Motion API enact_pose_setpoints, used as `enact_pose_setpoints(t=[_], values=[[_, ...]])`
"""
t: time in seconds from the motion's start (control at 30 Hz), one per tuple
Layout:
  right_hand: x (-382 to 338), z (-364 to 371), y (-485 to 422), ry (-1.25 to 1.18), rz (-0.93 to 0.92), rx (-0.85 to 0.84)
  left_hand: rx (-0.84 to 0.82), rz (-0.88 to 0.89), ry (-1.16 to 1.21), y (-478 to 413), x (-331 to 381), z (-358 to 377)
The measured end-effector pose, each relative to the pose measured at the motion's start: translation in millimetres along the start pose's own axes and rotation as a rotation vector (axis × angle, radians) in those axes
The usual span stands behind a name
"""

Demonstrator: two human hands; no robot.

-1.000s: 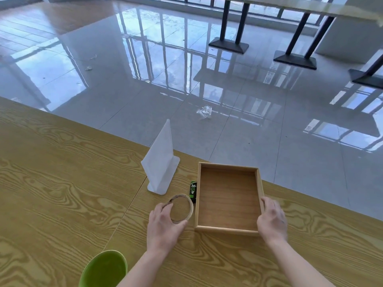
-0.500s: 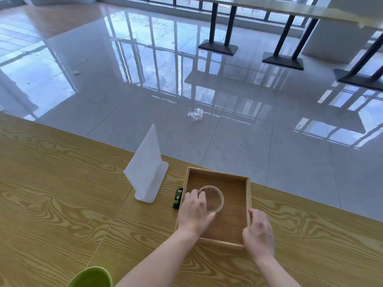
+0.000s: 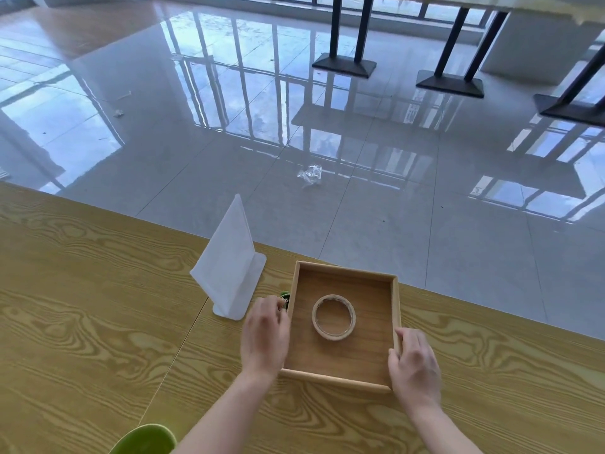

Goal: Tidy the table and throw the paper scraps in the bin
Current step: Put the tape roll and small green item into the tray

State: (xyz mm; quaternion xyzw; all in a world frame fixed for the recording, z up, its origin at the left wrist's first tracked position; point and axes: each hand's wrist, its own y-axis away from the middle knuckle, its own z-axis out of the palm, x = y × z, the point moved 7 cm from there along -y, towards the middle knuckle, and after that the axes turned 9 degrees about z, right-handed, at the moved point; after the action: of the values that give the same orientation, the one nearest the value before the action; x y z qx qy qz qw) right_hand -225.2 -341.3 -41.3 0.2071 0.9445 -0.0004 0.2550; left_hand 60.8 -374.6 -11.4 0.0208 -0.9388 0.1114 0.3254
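the small green-labelled item (image 3: 285,295) lies on the table (image 3: 82,306) in the gap between the wooden tray (image 3: 343,267) and the white sign stand (image 3: 229,270), directly under the fingertips of the left hand (image 3: 265,335), which curl onto it; whether they have closed on it cannot be told. its long axis appears to run along the tray's left wall. the right hand (image 3: 413,363) grips the tray's near right corner, well apart from the item; the tape roll (image 3: 333,316) lies flat inside the tray.

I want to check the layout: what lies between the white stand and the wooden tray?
In the head view, a small green item, mostly hidden by the left hand, lies between the stand and the tray.
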Motion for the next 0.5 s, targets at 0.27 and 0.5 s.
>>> enact_pose_setpoints(t=[0.27, 0.5], values=[[-1.0, 0.9, 1.6, -0.011, 0.015, 0.011, -0.373, -0.195, -0.055, -17.2, -45.5, 27.2], [-1.1, 0.5, 1.3, -0.021, 0.021, 0.008, -0.365, -0.241, -0.141, -29.1, -46.8, 25.7]])
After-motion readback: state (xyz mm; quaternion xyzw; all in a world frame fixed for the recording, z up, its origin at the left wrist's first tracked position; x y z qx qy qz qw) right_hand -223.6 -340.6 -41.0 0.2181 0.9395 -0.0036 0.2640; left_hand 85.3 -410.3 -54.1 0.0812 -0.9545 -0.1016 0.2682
